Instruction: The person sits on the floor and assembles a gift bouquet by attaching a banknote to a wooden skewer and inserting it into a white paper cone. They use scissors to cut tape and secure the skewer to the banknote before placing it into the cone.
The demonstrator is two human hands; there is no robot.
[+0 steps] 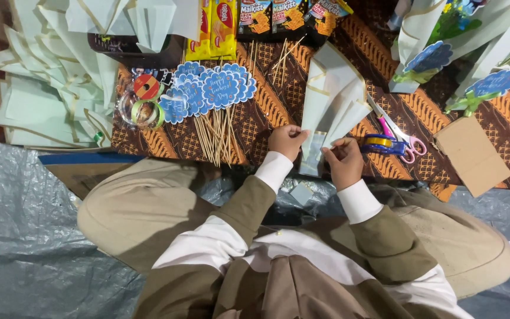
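Pinching from both sides, the folded pale-green paper cone [326,112] is kept flat on the brown batik cloth [267,106] by left hand [287,142] and right hand [343,160], blue tape dispenser [383,145] parked handy beside it.

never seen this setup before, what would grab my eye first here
Dead centre, the left hand and right hand pinch the lower edge of a folded white paper wrap on a brown patterned cloth. To its left lies a fan of blue scalloped tags on wooden skewers; to its right, pink-handled scissors beside a blue tape dispenser.
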